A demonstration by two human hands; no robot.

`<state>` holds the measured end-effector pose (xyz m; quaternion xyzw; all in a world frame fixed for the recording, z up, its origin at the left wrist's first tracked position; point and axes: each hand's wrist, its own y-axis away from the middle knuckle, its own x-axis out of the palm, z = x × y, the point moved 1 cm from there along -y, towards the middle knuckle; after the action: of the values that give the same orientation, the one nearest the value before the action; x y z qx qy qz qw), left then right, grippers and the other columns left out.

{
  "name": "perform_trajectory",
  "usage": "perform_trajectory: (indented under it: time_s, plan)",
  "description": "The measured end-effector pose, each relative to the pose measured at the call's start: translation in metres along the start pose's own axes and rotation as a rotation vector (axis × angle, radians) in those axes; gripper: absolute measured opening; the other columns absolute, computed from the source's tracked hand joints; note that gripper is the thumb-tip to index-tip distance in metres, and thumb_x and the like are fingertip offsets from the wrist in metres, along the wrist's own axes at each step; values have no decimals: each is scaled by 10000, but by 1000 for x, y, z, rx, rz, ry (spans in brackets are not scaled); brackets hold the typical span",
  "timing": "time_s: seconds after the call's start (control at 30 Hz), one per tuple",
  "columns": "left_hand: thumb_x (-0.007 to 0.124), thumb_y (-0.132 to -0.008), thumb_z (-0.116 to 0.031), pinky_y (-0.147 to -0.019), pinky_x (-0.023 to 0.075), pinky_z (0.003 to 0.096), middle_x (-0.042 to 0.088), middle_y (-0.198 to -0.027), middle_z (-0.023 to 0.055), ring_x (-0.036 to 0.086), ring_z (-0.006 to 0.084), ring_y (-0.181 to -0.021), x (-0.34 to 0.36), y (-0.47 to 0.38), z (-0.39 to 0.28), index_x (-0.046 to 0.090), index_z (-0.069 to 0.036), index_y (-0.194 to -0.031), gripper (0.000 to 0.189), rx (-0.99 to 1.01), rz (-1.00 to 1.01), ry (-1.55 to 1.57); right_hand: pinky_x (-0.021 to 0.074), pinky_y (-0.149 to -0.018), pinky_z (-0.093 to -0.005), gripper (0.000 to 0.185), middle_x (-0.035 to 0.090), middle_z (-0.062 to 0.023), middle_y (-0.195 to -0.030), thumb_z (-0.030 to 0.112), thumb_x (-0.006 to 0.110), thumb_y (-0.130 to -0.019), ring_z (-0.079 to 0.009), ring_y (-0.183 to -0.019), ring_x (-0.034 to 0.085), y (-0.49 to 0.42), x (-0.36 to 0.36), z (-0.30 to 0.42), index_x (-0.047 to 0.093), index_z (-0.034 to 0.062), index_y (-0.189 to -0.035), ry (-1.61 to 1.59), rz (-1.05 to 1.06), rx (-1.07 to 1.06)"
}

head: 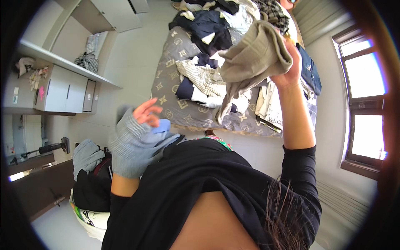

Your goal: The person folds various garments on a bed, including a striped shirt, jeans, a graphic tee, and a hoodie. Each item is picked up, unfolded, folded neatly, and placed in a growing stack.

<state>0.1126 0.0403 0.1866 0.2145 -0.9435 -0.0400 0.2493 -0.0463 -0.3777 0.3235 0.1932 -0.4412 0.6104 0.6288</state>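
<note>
My right hand [290, 65] grips a beige knit garment [254, 56], raised over the bed; its lower part dangles. My left hand [148, 113] pokes out of a grey-blue ribbed knit garment [129, 147] that is bunched around my wrist and forearm. The fingers of that hand are apart and hold nothing. Beneath the beige garment, a striped knit garment [203, 78] and dark and white clothes lie on the patterned grey bedspread [187, 117]. A dark navy garment [206, 26] is heaped farther back. Folded white clothing [270, 101] lies near the bed's front right.
A bag [93, 218] with black and grey clothes [87, 156] on top stands at my left. Open wardrobe shelving [72, 70] is at the upper left, a stick vacuum cleaner [51, 147] at the far left. Windows [364, 76] are at the right. A dark blue folded garment [308, 73] lies at the bed's right edge.
</note>
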Motion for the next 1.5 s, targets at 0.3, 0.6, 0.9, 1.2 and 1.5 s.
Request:
perform_trajectory:
  time_s: [0.3, 0.6, 0.9, 1.2, 1.5]
  plan:
    - [655, -951, -292, -965, 504, 344, 462, -1425, 160, 610, 242, -1092, 73, -17, -120, 279, -15, -1538, 750, 604, -335, -159, 554, -878, -360, 607, 599, -169, -1205, 22, 625, -870, -232, -1032, 642, -109, 205, -58, 403, 16, -1436, 579, 273, 13]
    - [619, -971, -291, -989, 490, 355, 494, -1353, 157, 613, 243, -1086, 25, 73, -280, 317, -8, -1505, 676, 1002, -576, -392, 541, -779, -382, 394, 677, -150, -940, 87, 623, -809, -251, -920, 660, -167, 258, -59, 595, 22, -1196, 1867, 16, -317]
    - [584, -992, -291, -1014, 475, 365, 527, -1282, 153, 617, 245, -1081, -30, 213, -341, 356, 0, -1473, 606, 1081, -880, -498, 531, -801, -406, 401, 718, -190, -1035, 79, 567, -812, -297, -936, 669, -219, 287, -55, 643, 28, -1202, 2071, 241, -367]
    - [548, -1012, -290, -1038, 460, 375, 560, -1210, 150, 620, 246, -1076, -60, 292, -328, 395, 7, -1440, 543, 1068, -1057, -465, 504, -860, -382, 432, 692, -134, -1089, 237, 716, -900, -214, -1015, 627, -253, 307, -74, 605, 89, -1289, 1829, 277, -411]
    - [512, -1032, -289, -1063, 445, 385, 592, -1139, 147, 624, 248, -1071, -48, 265, -311, 433, 14, -1408, 489, 1044, -943, -387, 508, -916, -424, 396, 676, -128, -1186, 287, 612, -992, -231, -1068, 633, -224, 326, -171, 616, 59, -1317, 1063, 302, -80]
